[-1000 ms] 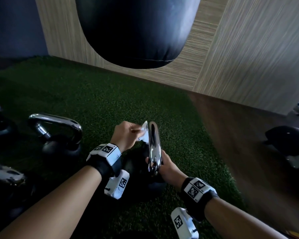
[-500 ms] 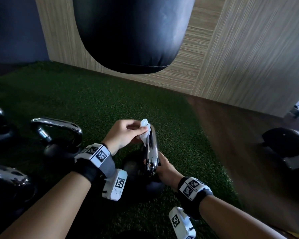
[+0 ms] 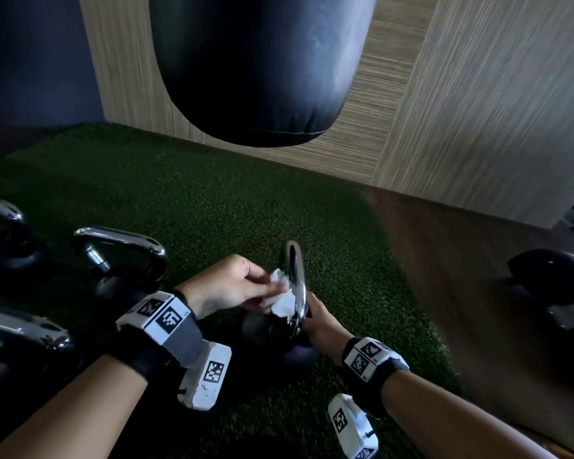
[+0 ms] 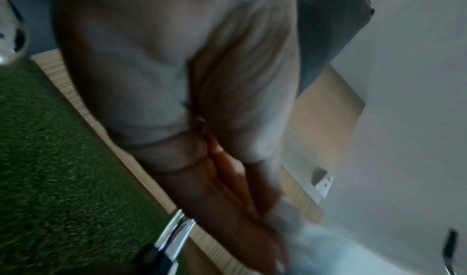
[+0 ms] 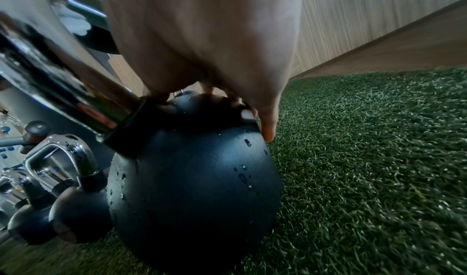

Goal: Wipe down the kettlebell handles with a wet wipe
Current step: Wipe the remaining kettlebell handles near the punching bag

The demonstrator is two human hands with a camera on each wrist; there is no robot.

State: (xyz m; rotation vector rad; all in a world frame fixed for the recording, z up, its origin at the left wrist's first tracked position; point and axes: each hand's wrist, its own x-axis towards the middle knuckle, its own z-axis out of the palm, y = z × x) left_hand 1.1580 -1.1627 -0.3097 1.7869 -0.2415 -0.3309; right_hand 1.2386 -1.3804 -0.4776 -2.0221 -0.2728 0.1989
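A black kettlebell (image 3: 262, 329) with a chrome handle (image 3: 295, 283) stands on the green turf (image 3: 179, 200). My left hand (image 3: 272, 293) pinches a crumpled white wet wipe (image 3: 282, 301) and presses it against the left side of the handle, low on the loop. My right hand (image 3: 315, 321) holds the ball from the right, just beside the handle's base. In the right wrist view its fingertips (image 5: 267, 133) curl over the top of the wet-spotted ball (image 5: 192, 189) next to the handle's stem (image 5: 63, 83). The left wrist view is blurred, showing fingers (image 4: 235, 195) and the handle (image 4: 177, 231).
Several other chrome-handled kettlebells (image 3: 120, 253) stand in a row at the left (image 3: 20, 329). A black punching bag (image 3: 256, 67) hangs ahead above the turf. A wood-panel wall (image 3: 478, 127) runs behind. A dark machine base (image 3: 550, 283) sits on the wooden floor at the right.
My left hand has slid the wipe from the top of the handle loop down its left side. The right hand has stayed on the ball.
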